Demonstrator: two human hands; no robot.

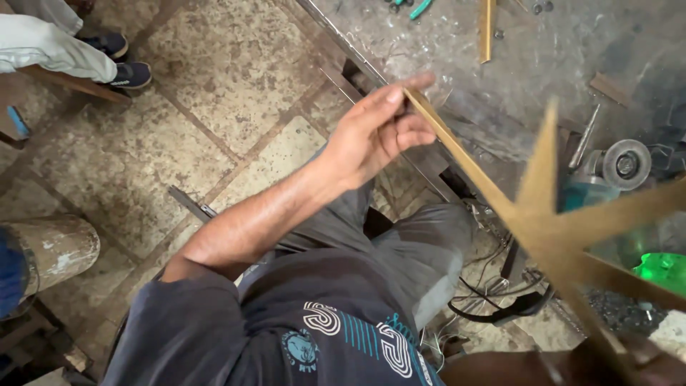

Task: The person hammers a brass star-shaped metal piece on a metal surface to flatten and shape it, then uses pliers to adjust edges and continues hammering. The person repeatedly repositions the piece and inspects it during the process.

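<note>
The left hand (375,132) is raised over the edge of the desk (529,64), fingers loosely curled and the forefinger stretched out, its tip touching the end of one arm of a brass-coloured star frame (547,229). That grip is light: fingertips pinch the thin strip rather than wrap round it. The frame is made of flat metal strips that cross at a hub near the right side of the view; it is held in the air above the person's lap and the desk edge, its arms blurred. The right hand (629,361) shows only in part at the bottom right corner, under the lower arms of the frame; whether it grips the frame I cannot tell. On the desk, just behind the frame, lies an angle grinder (618,166) with its round disc facing up, and a bright green object (661,270) sits near the right edge. A separate brass strip (486,28) lies further back on the desk. At top left, another person's legs and dark shoes (121,61) rest on the tiled floor (214,78)
</note>
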